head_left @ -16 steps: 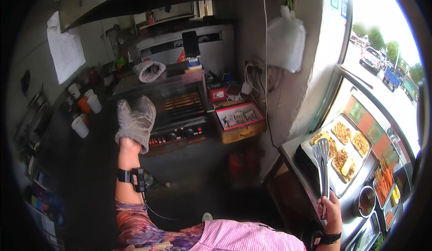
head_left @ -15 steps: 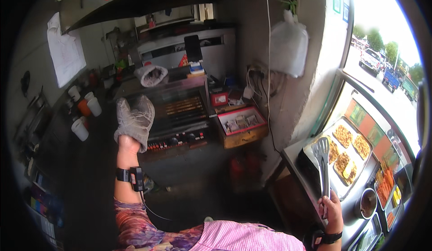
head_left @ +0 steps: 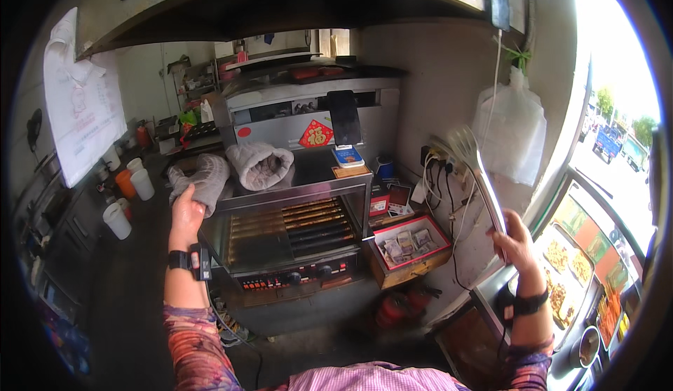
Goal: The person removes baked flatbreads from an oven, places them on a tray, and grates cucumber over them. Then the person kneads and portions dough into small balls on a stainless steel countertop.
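Note:
My left hand [head_left: 186, 217] is bare and holds the cuff of a grey quilted oven mitt [head_left: 203, 179], at the left end of the grill top. Some of its fingers are hidden behind the cuff. A second grey mitt [head_left: 261, 166] lies right beside it, its opening turned toward me. Below stands a roller grill [head_left: 301, 226] with a glass front, long rods inside and knobs underneath. On the right, my right hand [head_left: 517, 240] is closed round metal serving tongs [head_left: 485, 180] with slotted ends, raised and pointing away from me; the ends are blurred.
A wooden drawer box [head_left: 410, 268] with banknotes sits right of the grill. Cables [head_left: 449, 180] and a plastic bag [head_left: 512, 131] hang on the wall. Trays of topped flat food [head_left: 561, 286] line the window counter. White cups [head_left: 117, 221] stand left; a metal hood [head_left: 280, 12] overhangs.
My left hand has come out of the mitt and now grips its cuff by the grill top. The right hand has raised the tongs away from the food trays. My view has shifted.

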`<state>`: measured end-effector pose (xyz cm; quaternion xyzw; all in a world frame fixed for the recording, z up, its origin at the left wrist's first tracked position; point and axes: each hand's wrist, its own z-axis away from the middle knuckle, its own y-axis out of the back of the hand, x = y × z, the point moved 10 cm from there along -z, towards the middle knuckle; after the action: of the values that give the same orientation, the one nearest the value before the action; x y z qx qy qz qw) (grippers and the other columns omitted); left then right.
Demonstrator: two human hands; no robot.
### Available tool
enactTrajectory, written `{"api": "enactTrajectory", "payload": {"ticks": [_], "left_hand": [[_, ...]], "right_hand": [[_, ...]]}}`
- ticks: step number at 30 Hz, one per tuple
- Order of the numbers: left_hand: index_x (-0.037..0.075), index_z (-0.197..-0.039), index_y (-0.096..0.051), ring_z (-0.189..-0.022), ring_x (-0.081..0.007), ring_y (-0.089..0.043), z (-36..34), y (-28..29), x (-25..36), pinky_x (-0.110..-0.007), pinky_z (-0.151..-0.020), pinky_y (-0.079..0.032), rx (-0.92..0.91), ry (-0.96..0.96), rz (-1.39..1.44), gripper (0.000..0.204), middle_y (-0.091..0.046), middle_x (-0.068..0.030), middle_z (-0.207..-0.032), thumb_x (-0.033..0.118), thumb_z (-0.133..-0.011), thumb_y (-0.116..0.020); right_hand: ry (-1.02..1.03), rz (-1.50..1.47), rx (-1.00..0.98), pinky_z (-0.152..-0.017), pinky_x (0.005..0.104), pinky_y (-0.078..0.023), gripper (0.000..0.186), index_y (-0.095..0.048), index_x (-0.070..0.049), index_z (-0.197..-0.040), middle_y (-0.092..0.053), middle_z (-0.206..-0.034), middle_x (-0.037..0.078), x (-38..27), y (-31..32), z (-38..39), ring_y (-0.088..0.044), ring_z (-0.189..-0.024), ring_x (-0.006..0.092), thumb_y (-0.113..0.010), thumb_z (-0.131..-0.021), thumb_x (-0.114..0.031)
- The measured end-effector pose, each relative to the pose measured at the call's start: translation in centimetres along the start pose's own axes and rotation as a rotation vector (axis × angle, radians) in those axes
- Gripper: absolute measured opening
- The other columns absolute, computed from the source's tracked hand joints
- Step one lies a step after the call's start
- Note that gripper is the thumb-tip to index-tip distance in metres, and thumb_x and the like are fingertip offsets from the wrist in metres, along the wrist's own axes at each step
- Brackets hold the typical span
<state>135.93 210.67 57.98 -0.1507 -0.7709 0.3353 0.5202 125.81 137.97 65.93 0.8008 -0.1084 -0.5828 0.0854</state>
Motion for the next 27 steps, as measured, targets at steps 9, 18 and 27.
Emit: {"api": "enactTrajectory", "payload": {"ticks": [9,18,27], "left_hand": [[-0.003,-0.120,-0.049,-0.106,-0.0272,-0.057,1.8,1.3,1.9,-0.040,-0.096,-0.045,0.172,0.090,-0.212,0.046,-0.057,-0.0166,-0.118,0.033,-0.092,-0.060],[-0.001,-0.110,-0.057,-0.083,-0.0255,-0.066,12.5,1.2,5.5,-0.035,-0.075,-0.055,0.314,-0.134,-0.416,0.034,-0.067,-0.0153,-0.093,0.029,-0.093,-0.057],[0.003,-0.115,-0.052,-0.092,-0.0231,-0.057,28.5,12.7,0.3,-0.034,-0.079,-0.047,0.953,-0.125,-0.292,0.034,-0.058,-0.0092,-0.102,0.025,-0.091,-0.057]], "right_hand": [[0.592,0.795,0.165,-0.074,0.0359,-0.051,0.049,-0.054,-0.004,-0.121,-0.064,-0.097,0.017,-9.3,-7.0,-20.7,-0.064,-0.082,0.0289,-0.068,-0.076,-0.014],[0.725,1.097,0.131,-0.084,0.0432,-0.050,0.047,-0.055,-0.009,-0.122,-0.065,-0.105,0.018,-11.2,-13.1,-41.0,-0.061,-0.097,0.0367,-0.065,-0.077,-0.015],[0.862,1.378,0.005,-0.083,0.0422,-0.051,0.038,-0.061,-0.009,-0.112,-0.067,-0.101,0.015,-11.0,-21.7,-57.1,-0.063,-0.095,0.0347,-0.058,-0.074,-0.008]]}}
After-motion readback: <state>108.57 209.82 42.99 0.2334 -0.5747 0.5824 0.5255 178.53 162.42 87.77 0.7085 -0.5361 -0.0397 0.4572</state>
